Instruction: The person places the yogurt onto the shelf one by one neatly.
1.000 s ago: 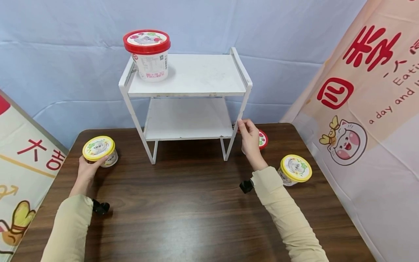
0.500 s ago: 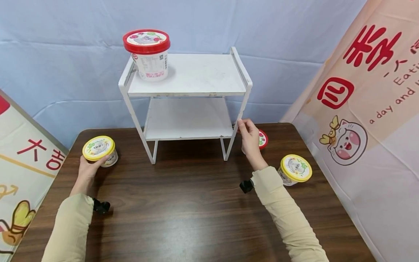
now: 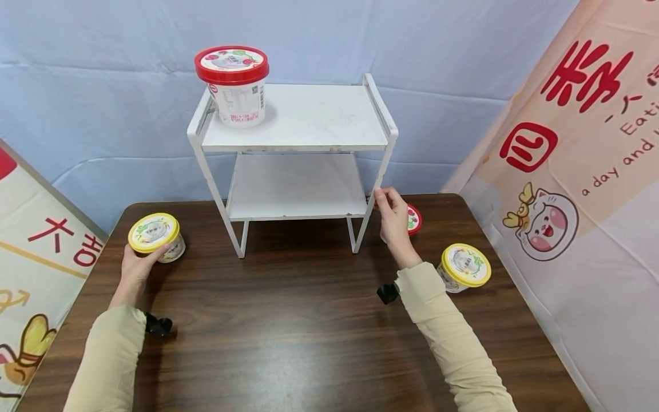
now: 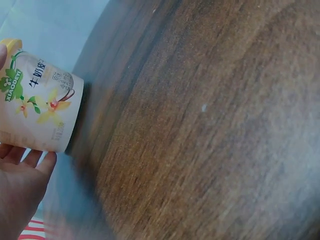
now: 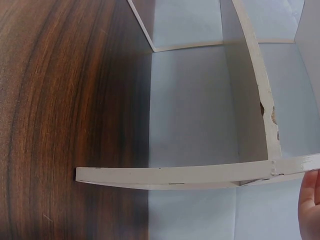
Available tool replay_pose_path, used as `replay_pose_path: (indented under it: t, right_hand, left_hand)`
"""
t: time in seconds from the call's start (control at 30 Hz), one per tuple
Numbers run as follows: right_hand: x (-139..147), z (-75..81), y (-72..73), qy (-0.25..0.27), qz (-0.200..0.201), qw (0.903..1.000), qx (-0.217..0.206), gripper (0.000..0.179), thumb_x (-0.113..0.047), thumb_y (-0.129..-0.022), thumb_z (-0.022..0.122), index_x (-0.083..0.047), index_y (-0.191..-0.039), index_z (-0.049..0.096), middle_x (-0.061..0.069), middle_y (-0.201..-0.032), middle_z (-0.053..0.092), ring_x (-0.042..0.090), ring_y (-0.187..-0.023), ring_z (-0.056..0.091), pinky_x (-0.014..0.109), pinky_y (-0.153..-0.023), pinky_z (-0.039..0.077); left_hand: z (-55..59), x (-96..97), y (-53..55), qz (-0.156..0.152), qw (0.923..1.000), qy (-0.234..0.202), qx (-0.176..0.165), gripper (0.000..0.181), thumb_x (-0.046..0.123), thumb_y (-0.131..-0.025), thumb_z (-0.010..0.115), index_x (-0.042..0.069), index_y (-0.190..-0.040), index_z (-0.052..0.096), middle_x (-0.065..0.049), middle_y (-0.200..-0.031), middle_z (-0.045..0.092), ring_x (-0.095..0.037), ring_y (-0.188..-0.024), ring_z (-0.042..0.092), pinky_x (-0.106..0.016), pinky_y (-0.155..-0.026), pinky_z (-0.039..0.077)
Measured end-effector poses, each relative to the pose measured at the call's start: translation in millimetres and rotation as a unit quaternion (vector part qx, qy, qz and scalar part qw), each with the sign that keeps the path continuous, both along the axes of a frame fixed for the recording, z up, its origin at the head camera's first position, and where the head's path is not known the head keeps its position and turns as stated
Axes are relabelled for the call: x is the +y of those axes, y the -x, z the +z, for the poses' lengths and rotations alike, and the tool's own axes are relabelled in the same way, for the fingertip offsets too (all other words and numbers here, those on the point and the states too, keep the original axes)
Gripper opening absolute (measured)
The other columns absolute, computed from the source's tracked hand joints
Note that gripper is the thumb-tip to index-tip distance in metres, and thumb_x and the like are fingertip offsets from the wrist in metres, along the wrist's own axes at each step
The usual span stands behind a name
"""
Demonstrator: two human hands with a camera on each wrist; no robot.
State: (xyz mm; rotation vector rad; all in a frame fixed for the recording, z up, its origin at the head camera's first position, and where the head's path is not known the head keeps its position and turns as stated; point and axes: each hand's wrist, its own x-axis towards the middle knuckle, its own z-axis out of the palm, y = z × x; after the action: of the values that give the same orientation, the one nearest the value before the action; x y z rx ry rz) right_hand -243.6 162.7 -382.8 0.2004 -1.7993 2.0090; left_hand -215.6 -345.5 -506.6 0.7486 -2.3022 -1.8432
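At the table's left side my left hand (image 3: pixel 137 266) grips an ice cream tub with a yellow lid (image 3: pixel 153 232). In the left wrist view, fingers (image 4: pixel 47 162) curl under the tub's printed white side (image 4: pixel 42 107), and its base is at the tabletop. My right hand (image 3: pixel 394 223) pinches the right front leg of a white two-tier shelf rack (image 3: pixel 298 186). The right wrist view shows that hand (image 5: pixel 310 207) against the white leg (image 5: pixel 200 175), mostly cut off by the frame. A large red-lidded tub (image 3: pixel 239 103) stands on the rack's top tier, at the left.
Behind my right hand is a smaller red-lidded tub (image 3: pixel 414 220), partly hidden. Another yellow-lidded tub (image 3: pixel 465 266) stands near the right edge of the brown wooden table (image 3: pixel 268 320). A pale blue cloth (image 3: pixel 437 57) hangs behind, and printed banners (image 3: pixel 582 189) flank both sides.
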Motion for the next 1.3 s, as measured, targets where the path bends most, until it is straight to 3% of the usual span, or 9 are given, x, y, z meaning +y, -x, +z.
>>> replay_pose_path:
  t: [0.23,0.5,0.63,0.8,0.9,1.07,1.13,1.3]
  right_hand:
    - [0,0.8,-0.4,0.01,0.005,0.9999,-0.007,0.021,0.001,-0.092,0.048,-0.007,-0.076,0.058,-0.002,-0.074,0.058,0.009,-0.07,0.051,0.022,-0.068,0.044]
    - [-7,17.2,-14.3,0.007,0.009,0.9999,-0.001,0.023,0.003,-0.092,0.047,-0.007,-0.074,0.058,-0.003,-0.074,0.058,0.009,-0.069,0.051,0.025,-0.07,0.043]
    - [-7,17.0,-14.3,0.005,0.008,1.0,-0.002,0.022,0.002,-0.092,0.047,-0.006,-0.075,0.058,-0.003,-0.073,0.058,0.009,-0.069,0.051,0.024,-0.069,0.044]
    - [-2,5.9,-4.7,0.002,0.006,1.0,-0.006,0.02,0.001,-0.092,0.048,-0.005,-0.076,0.058,-0.005,-0.073,0.058,0.009,-0.069,0.051,0.024,-0.069,0.044]
    - [1,0.1,0.2,0.004,0.005,0.9999,-0.008,0.019,-0.001,-0.092,0.049,-0.006,-0.077,0.058,-0.003,-0.074,0.058,0.01,-0.07,0.051,0.024,-0.069,0.044]
    - [1,-0.9,0.8,0.001,0.0,1.0,-0.008,0.016,-0.006,-0.092,0.051,-0.006,-0.078,0.059,0.002,-0.076,0.058,0.01,-0.073,0.051,0.022,-0.07,0.045]
    - [1,-0.7,0.4,-0.002,-0.002,1.0,-0.006,0.016,-0.007,-0.092,0.052,-0.007,-0.078,0.059,0.003,-0.076,0.058,0.009,-0.073,0.052,0.022,-0.07,0.045]
    - [0,-0.2,0.1,-0.003,0.001,1.0,0.003,0.018,-0.006,-0.092,0.051,-0.01,-0.077,0.059,0.002,-0.077,0.058,0.009,-0.072,0.052,0.022,-0.069,0.045]
  left_hand:
    - [6.5,0.0,-3.2,-0.009,0.9998,0.018,0.002,0.091,0.035,-0.079,0.069,0.011,-0.145,0.011,-0.013,-0.142,0.021,-0.024,-0.13,0.019,-0.037,-0.11,0.012]
    - [12.6,0.6,-9.3,-0.039,0.9979,0.05,0.014,0.085,0.035,-0.08,0.067,0.009,-0.143,0.015,-0.013,-0.134,0.028,-0.026,-0.127,0.023,-0.04,-0.107,0.019]
    - [13.6,0.6,-11.3,-0.058,0.9958,0.068,0.018,0.084,0.033,-0.082,0.066,0.006,-0.143,0.014,-0.015,-0.135,0.027,-0.025,-0.126,0.024,-0.039,-0.105,0.022]
    - [17.1,3.0,-13.4,-0.075,0.9929,0.089,0.025,0.085,0.032,-0.083,0.066,0.001,-0.143,0.013,-0.02,-0.136,0.025,-0.027,-0.125,0.025,-0.039,-0.104,0.022]
    - [19.4,4.8,-15.8,-0.086,0.9908,0.099,0.033,0.083,0.031,-0.082,0.066,0.001,-0.141,0.016,-0.014,-0.129,0.032,-0.026,-0.121,0.028,-0.034,-0.1,0.026]
    - [24.5,6.8,-20.1,-0.108,0.9886,0.098,0.038,0.079,0.032,-0.083,0.066,0.006,-0.141,0.019,0.004,-0.116,0.037,-0.021,-0.116,0.033,-0.026,-0.089,0.031]
    - [27.1,7.7,-21.2,-0.118,0.9878,0.097,0.032,0.081,0.034,-0.083,0.065,0.006,-0.142,0.017,0.001,-0.118,0.037,-0.022,-0.117,0.032,-0.028,-0.091,0.032]
    - [33.0,11.0,-23.9,-0.137,0.9839,0.114,0.015,0.087,0.037,-0.084,0.063,0.0,-0.142,0.011,-0.021,-0.134,0.027,-0.034,-0.122,0.027,-0.047,-0.097,0.029]
